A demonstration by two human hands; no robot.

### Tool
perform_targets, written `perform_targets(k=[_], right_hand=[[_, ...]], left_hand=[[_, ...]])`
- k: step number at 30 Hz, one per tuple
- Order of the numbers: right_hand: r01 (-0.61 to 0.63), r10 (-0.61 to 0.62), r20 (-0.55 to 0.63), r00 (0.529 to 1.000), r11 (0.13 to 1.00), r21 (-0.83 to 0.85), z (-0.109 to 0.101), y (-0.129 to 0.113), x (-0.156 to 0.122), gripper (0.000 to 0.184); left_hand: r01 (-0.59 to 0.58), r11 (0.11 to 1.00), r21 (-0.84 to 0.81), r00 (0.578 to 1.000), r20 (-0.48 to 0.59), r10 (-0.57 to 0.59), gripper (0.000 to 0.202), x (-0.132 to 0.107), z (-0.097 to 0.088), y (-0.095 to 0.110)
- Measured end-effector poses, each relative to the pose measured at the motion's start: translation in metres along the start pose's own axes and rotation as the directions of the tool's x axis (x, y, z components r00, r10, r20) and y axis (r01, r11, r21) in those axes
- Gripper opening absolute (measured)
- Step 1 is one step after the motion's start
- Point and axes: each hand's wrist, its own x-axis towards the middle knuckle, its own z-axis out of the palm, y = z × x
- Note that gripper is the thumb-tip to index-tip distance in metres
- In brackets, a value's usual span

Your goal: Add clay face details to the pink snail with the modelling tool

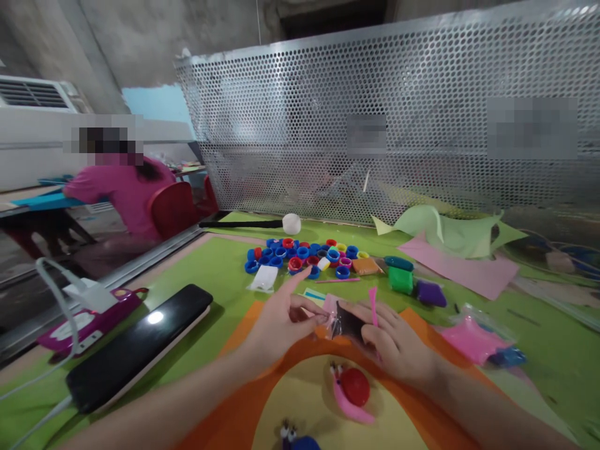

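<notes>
My left hand point(279, 315) is closed, its thumb and fingers pinching the clear wrapper edge of a small black clay packet point(347, 321); its index finger points up. My right hand point(403, 342) is closed round the other end of this packet, and a thin pink plastic stick point(373, 302) pokes up between its fingers. Just below the hands, a clay snail with a pink body and red shell point(356, 387) lies on a yellow sheet point(290, 400) over an orange one point(244, 328). A blue snail point(304, 443) is partly cut off at the bottom edge.
Bottle caps point(303, 252), mostly blue and red, cluster behind my hands. Wrapped clay packets, green point(400, 280), purple point(431, 293) and pink point(475, 340), lie to the right. A phone point(140, 344) and power strip point(89, 322) sit left. A perforated metal panel point(300, 169) stands behind; a person point(122, 194) sits far left.
</notes>
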Motion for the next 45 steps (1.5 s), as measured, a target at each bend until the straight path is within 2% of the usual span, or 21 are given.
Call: perform_targets(k=[5,10,13,20,30,34,39,41,45], right_hand=[[0.036,-0.038,-0.048,0.998,0.999,-0.034,-0.002,-0.001,0.003,0.017],[0.127,-0.137,-0.09,0.987,0.986,-0.107,-0.01,-0.007,0.016,0.03],[0.142,-0.156,-0.098,0.983,0.981,-0.131,-0.013,-0.009,0.019,0.033],[0.191,-0.206,-0.094,0.974,0.97,-0.151,-0.009,-0.008,0.015,0.028],[0.185,-0.196,-0.064,0.979,0.972,-0.143,-0.008,-0.008,0.012,0.016],[0.145,-0.154,-0.061,0.986,0.981,-0.131,-0.011,-0.004,0.009,0.014],[0.018,-0.027,-0.071,0.997,0.993,-0.12,-0.008,0.005,0.003,0.013],[-0.027,0.018,-0.076,0.997,0.992,-0.12,-0.005,0.007,0.002,0.012],[-0.059,0.051,-0.064,0.997,0.99,-0.125,-0.002,0.007,0.001,0.011]], left_hand=[[-0.004,0.982,0.187,1.0,0.009,0.002,0.083,-0.001,0.0,0.0],[0.007,0.952,0.307,1.0,0.019,-0.013,0.068,-0.004,0.0,0.003],[0.028,0.958,0.287,0.999,0.026,-0.037,0.073,-0.004,0.001,0.002],[0.062,0.988,0.14,0.989,0.126,-0.08,0.087,-0.002,0.001,-0.007],[0.035,0.985,0.17,0.999,0.014,-0.037,0.09,0.0,0.009,-0.005],[0.067,0.993,0.096,0.998,-0.014,-0.066,0.077,0.002,0.003,0.0],[0.128,0.992,-0.02,0.992,0.016,-0.128,0.025,0.011,-0.019,0.004],[0.151,0.987,-0.058,0.988,0.033,-0.15,0.02,0.014,-0.023,0.005],[0.174,0.974,-0.144,0.985,0.046,-0.169,0.025,0.011,-0.023,0.009]])
